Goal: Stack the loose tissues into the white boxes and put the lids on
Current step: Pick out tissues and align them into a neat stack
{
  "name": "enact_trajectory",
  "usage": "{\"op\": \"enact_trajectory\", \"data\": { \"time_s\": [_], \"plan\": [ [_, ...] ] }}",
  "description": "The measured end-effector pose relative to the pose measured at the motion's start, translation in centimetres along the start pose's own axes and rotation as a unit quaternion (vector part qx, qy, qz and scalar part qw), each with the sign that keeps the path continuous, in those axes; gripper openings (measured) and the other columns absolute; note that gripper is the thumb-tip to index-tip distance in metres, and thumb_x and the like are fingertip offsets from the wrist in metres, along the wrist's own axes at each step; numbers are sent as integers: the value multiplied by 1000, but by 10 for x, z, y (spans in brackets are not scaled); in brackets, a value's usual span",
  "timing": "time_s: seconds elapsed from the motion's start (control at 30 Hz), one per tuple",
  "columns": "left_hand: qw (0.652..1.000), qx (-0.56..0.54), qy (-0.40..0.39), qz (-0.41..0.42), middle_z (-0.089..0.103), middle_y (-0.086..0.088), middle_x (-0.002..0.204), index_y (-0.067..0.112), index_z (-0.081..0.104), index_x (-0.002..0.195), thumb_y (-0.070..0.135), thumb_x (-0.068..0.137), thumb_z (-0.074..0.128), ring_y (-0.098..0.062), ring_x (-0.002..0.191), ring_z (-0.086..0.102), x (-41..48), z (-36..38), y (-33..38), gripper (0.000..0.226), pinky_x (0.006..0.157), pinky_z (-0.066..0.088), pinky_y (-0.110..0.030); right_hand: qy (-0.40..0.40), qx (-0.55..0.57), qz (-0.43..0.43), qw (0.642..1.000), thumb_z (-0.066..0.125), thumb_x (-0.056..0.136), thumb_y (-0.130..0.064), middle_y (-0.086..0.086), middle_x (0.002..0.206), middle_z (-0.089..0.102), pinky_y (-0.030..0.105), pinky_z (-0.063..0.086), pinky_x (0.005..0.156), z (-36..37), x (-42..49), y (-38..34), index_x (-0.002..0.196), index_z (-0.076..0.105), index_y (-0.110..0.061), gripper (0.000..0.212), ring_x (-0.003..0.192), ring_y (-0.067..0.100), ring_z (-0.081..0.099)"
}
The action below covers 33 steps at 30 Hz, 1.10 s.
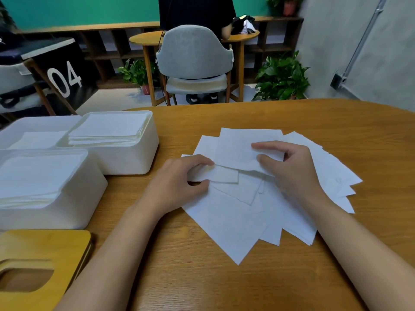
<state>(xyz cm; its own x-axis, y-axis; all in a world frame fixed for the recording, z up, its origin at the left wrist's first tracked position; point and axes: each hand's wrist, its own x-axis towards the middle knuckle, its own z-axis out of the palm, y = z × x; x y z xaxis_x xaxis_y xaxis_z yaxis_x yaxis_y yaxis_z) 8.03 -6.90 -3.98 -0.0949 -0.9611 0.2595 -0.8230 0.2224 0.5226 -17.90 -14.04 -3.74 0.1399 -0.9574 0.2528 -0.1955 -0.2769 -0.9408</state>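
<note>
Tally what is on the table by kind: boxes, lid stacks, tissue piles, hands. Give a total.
White boxes: 3
Wooden lid stack: 1 (how many lids it holds cannot be told)
Loose tissue pile: 1
Hands: 2, left hand and right hand, both pinching tissues of that pile
Total: 7

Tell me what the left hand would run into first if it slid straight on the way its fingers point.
Probably the right hand: the left hand, pinching a folded tissue, points rightward across the loose tissues toward it. Depth is unclear.
</note>
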Motion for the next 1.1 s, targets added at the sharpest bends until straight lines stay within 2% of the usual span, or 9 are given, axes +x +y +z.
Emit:
{"op": "enact_trajectory", "data": {
  "time_s": [0.17,0.27,0.33,0.43,0.53,0.63,0.7,0.93,1.1],
  "plan": [
    [997,14,59,37,78,17,108,27,80,114,15,98,68,-4,90,71,1,2,0,23,78,58,-38,19,7,-7,1000,65,97,-4,-24,114,75,22,51,91,1,0,-1,111,81,-32,35,102,-4,67],
    [994,-68,88,23,79,17,99,27,82,106,11,96,68,-11,86,73,-1,1,8,23,75,57,-39,16,-3,-24,1000,61,99,-5,-20,114,76,19,47,66,1,0,-2,115,78,-34,37,72,8,60],
    [986,-144,86,6,78,14,94,26,81,100,7,95,68,-14,88,72,-2,0,14,24,75,56,-38,-16,-3,-44,999,63,101,-9,-18,112,76,15,47,69,1,-2,-7,116,79,-29,29,77,1,63],
    [972,-217,87,2,74,11,99,25,81,98,6,95,71,-13,99,69,1,-1,19,22,81,51,-29,-102,8,-59,993,64,101,-38,-15,111,77,14,47,86,6,-7,-16,109,81,-24,23,104,-1,67],
    [962,-256,95,0,75,10,107,23,80,110,10,95,75,-13,107,69,2,-3,19,21,90,55,-34,-152,32,-72,985,60,91,-71,0,70,58,28,40,67,11,-13,-18,72,66,-9,65,71,15,55],
    [946,-299,121,-24,77,6,106,25,78,117,15,92,81,-16,107,71,0,-5,22,27,90,61,-40,-160,57,-70,983,69,96,-50,-4,68,63,26,49,62,14,-17,-21,76,69,-15,40,66,12,61],
    [942,-308,132,-31,76,6,101,25,77,118,17,91,83,-16,101,72,1,-5,23,30,84,62,-37,-157,61,-53,984,74,92,-30,-3,95,79,35,62,78,16,-18,-23,101,78,-23,12,88,14,74],
    [949,-286,128,-36,76,11,101,25,77,116,18,86,86,-8,100,71,1,-4,25,31,79,57,-23,-156,26,-51,986,71,100,-17,-4,110,74,53,60,89,18,-17,-16,123,69,-28,26,103,17,71],
    [949,-285,126,-50,76,6,99,30,78,114,22,83,89,-13,100,72,0,-6,25,33,85,62,-37,-169,43,-52,983,66,103,-16,-6,114,72,57,60,88,19,-18,-16,141,55,-38,45,106,19,71]
  ]
}}
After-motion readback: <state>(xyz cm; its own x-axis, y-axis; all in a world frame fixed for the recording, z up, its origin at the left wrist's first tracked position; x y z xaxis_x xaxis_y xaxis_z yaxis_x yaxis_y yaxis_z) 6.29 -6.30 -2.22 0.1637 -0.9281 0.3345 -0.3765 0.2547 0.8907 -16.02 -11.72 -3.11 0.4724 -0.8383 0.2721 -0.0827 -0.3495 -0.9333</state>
